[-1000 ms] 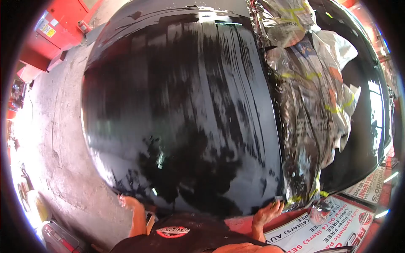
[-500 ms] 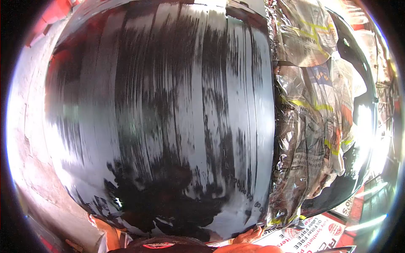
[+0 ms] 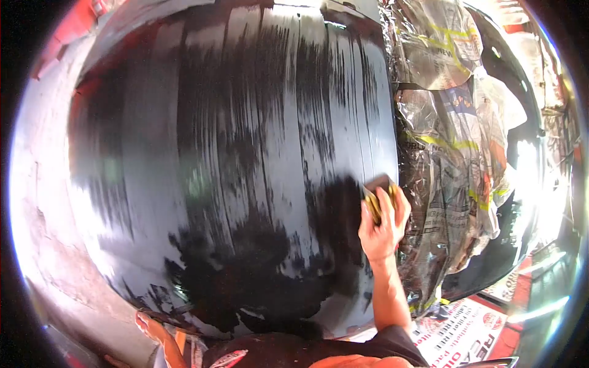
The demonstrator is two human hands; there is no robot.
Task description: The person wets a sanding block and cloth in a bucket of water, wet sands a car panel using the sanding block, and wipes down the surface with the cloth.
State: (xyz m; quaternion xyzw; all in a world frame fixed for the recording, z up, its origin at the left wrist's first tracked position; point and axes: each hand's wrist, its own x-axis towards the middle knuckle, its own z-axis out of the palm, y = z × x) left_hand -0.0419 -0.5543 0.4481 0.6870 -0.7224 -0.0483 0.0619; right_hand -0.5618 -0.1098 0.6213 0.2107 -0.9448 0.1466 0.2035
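My right hand (image 3: 380, 230) is closed around a small dark and yellow sanding block (image 3: 373, 205), near the right edge of a large car panel (image 3: 245, 165). The panel is grey and black, wet-looking and streaked, with a big dark wet patch low in the middle. A dark smear runs just left of the block. At the panel's lower left edge, my left hand (image 3: 152, 326) lies with its fingers stretched out and nothing visible in them.
Newspaper under clear plastic (image 3: 438, 153) covers the part right of the panel, edged with yellow-green tape. A concrete wall or floor (image 3: 55, 178) runs along the left. Lower right lies a printed white sign (image 3: 457, 328); a red object (image 3: 70, 30) stands upper left.
My right hand has moved up from the panel's bottom edge and now shows the sanding block at the right side. A new dark smear shows beside it. My left hand stays near the lower left edge.
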